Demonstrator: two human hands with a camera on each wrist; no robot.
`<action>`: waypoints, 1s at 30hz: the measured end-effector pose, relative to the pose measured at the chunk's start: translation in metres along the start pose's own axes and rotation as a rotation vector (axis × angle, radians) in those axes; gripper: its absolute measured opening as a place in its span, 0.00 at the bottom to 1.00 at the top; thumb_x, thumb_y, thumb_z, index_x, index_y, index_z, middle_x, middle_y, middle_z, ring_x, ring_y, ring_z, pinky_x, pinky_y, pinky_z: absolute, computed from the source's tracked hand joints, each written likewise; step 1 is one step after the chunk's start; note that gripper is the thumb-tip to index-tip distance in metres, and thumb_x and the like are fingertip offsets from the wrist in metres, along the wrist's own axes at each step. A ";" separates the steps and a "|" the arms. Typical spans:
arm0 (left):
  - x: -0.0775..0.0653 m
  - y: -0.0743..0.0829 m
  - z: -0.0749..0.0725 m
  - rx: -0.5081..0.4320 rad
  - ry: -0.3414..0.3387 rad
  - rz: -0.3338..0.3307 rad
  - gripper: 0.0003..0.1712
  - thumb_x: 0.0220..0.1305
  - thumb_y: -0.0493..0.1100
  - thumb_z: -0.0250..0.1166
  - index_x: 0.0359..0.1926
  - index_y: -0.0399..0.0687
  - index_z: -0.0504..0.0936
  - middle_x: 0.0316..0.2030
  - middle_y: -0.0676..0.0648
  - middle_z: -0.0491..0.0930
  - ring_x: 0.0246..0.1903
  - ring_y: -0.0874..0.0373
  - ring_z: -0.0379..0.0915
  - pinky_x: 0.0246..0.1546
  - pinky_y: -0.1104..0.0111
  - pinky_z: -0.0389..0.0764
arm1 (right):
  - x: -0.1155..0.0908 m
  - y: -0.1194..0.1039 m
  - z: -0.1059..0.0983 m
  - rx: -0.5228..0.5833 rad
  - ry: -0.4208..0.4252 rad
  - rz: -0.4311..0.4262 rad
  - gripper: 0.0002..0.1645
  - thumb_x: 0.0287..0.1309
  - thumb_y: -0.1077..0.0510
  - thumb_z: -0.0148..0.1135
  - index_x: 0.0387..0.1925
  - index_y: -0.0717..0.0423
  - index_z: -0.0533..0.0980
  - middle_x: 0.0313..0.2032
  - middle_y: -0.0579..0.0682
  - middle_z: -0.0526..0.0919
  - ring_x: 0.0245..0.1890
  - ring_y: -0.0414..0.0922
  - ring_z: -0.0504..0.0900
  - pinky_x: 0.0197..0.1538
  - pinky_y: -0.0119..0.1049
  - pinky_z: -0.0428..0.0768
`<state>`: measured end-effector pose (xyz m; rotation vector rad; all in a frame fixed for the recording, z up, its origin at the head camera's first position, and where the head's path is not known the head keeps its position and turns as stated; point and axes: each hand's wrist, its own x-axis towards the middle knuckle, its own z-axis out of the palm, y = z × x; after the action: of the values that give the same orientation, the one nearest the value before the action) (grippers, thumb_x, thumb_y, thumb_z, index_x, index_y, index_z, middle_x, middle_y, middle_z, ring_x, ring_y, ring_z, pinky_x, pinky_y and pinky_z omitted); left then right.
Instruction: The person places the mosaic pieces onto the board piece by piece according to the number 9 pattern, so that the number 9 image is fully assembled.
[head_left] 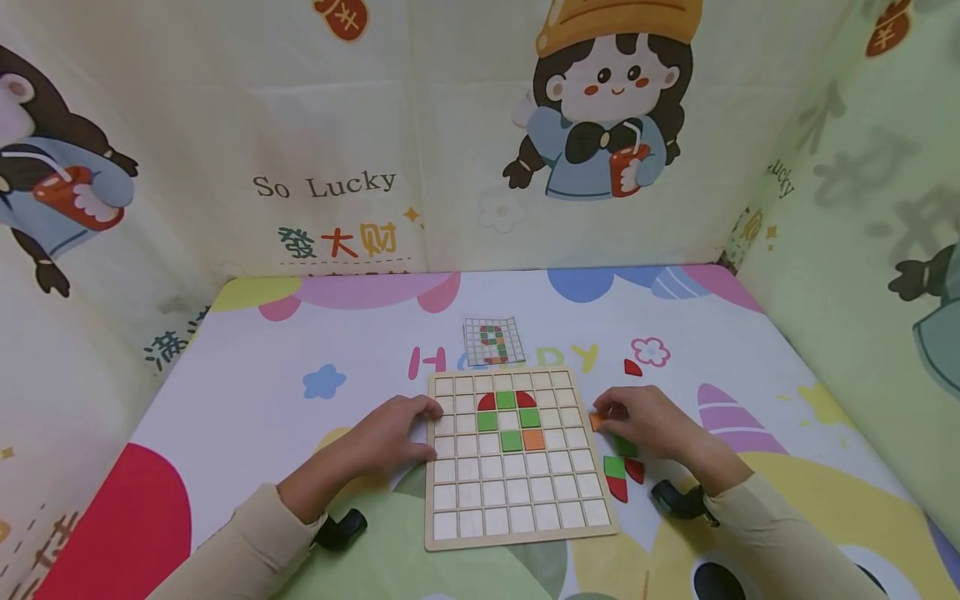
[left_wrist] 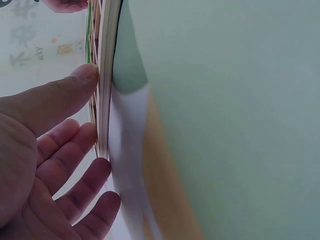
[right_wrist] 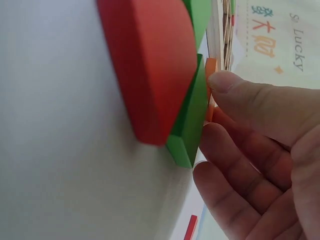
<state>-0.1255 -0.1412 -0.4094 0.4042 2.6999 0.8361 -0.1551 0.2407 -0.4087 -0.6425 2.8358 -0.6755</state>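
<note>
A square wooden grid board (head_left: pixel 495 497) lies in front of me. Set in its upper cells are several green squares (head_left: pixel 506 401), two red rounded pieces (head_left: pixel 526 400) and an orange square (head_left: pixel 533 439). My left hand (head_left: pixel 378 435) rests its thumb and fingertips against the board's left edge, fingers fairly straight in the left wrist view. Off the right edge, my right hand (head_left: pixel 645 421) pinches an orange piece (right_wrist: pixel 210 70) between thumb and index finger. Just under that hand is a loose green piece (head_left: pixel 625 447), partly covered by it.
A small printed grid card (head_left: pixel 474 353) with a coloured pattern lies beyond the board. Right of the board sit a loose green square (head_left: pixel 614 467) and red pieces (head_left: pixel 617 489). Another red piece (head_left: pixel 633 367) lies farther back. A printed curtain (head_left: pixel 450 125) hangs behind the table.
</note>
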 end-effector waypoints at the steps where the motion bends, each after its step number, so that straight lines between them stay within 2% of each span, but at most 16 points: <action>1: 0.000 0.000 0.000 0.000 -0.001 0.001 0.27 0.52 0.43 0.80 0.53 0.50 0.80 0.47 0.53 0.78 0.50 0.52 0.70 0.54 0.59 0.76 | 0.000 0.000 0.000 -0.002 0.003 -0.003 0.12 0.56 0.60 0.73 0.43 0.56 0.82 0.32 0.39 0.80 0.32 0.40 0.75 0.41 0.41 0.79; 13: 0.000 0.001 0.000 0.001 0.002 0.000 0.27 0.51 0.42 0.80 0.52 0.49 0.80 0.46 0.53 0.78 0.50 0.52 0.70 0.54 0.60 0.76 | 0.006 -0.002 0.002 -0.024 0.006 0.008 0.18 0.56 0.63 0.73 0.49 0.60 0.82 0.39 0.47 0.84 0.36 0.44 0.77 0.45 0.44 0.81; 24: -0.001 0.001 0.000 -0.004 0.005 0.001 0.27 0.51 0.42 0.80 0.52 0.48 0.80 0.47 0.52 0.78 0.50 0.52 0.70 0.54 0.59 0.76 | 0.008 -0.005 0.004 -0.026 -0.004 0.074 0.19 0.58 0.64 0.69 0.52 0.60 0.81 0.41 0.49 0.83 0.38 0.46 0.75 0.46 0.44 0.81; 30: 0.000 0.000 0.000 -0.003 0.005 0.002 0.27 0.51 0.42 0.80 0.53 0.48 0.80 0.47 0.52 0.78 0.51 0.52 0.70 0.55 0.59 0.76 | 0.009 -0.005 0.003 -0.029 -0.013 0.078 0.20 0.58 0.64 0.69 0.53 0.60 0.81 0.42 0.49 0.83 0.38 0.46 0.76 0.47 0.45 0.81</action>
<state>-0.1252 -0.1409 -0.4092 0.4043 2.7035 0.8421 -0.1606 0.2310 -0.4097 -0.5361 2.8469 -0.6158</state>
